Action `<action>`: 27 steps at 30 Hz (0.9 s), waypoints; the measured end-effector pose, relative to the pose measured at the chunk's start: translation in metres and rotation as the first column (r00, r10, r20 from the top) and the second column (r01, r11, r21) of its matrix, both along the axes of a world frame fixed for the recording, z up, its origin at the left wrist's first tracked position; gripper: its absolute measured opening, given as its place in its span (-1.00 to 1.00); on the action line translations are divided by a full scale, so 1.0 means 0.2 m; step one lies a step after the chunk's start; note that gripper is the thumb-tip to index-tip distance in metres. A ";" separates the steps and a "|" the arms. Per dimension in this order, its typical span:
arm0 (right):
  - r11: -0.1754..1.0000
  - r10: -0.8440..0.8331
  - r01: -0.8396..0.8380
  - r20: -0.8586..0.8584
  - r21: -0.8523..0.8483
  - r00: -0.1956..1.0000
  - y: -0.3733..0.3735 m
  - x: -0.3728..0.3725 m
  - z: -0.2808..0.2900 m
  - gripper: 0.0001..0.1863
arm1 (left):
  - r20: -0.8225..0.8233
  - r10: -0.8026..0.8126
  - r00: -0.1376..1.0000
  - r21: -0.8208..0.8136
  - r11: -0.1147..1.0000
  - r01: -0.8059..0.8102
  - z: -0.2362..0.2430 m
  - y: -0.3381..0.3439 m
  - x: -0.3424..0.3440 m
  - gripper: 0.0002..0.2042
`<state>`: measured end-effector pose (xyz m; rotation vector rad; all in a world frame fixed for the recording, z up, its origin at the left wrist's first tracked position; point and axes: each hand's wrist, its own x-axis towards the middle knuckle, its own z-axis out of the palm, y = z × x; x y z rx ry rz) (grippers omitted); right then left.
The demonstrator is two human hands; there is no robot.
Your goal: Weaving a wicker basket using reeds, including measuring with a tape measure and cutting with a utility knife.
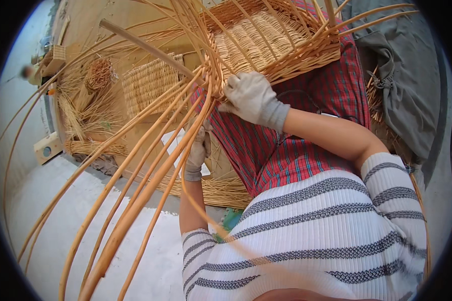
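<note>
A half-woven wicker basket (281,70) rests tilted over my lap, its long upright rods fanning out from the rim. At its near left corner my right hand (251,98), in a pale work glove, is closed on the woven edge. My left hand (200,145), gloved too, is lower and to the left, behind a bundle of wicker rods (150,180). Its fingers look curled around a rod, though the rods in front partly cover them. A thick, straight stick (145,50) juts out leftward from the same corner.
Left of the basket, a flat woven panel (153,85) and a tied bundle of cut rods (99,74) lie on a wooden board (130,42). More thin rods (221,193) lie along its near edge. Grey cloth (402,75) hangs at the right. Long rods reach far left.
</note>
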<state>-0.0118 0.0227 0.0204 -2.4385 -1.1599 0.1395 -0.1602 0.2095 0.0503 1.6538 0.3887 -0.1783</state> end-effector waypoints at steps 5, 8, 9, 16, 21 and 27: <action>0.999 -0.041 0.045 0.163 -0.026 0.986 0.06 -0.01 -0.08 -0.75 | -0.016 -0.076 0.997 0.102 0.992 0.077 -0.02 0.06 0.03 -0.61; 0.999 -0.025 0.013 0.273 0.047 0.962 0.05 0.00 -0.12 -0.77 | -0.018 -0.007 1.000 -0.166 0.986 0.004 -0.02 0.11 0.07 -0.61; 0.994 -0.028 -0.011 0.349 0.109 0.937 0.04 0.01 -0.14 -0.78 | -0.001 -0.054 0.999 -0.026 0.998 0.054 -0.03 0.12 0.09 -0.63; 0.986 0.045 -0.086 0.273 0.142 0.961 0.03 0.04 -0.09 -0.76 | 0.292 -0.321 0.901 0.397 0.898 0.191 -0.15 0.09 0.18 -0.72; 0.942 0.253 -0.215 -0.125 0.258 0.959 -0.12 -0.15 0.33 -0.77 | 0.063 -0.103 0.993 0.197 0.976 0.089 -0.27 -0.02 0.14 -0.79; 0.796 0.547 -0.462 -0.137 0.390 0.826 -0.07 -0.34 0.51 -0.71 | 0.316 0.384 0.868 -0.058 0.921 -0.386 -0.38 -0.26 0.12 -0.82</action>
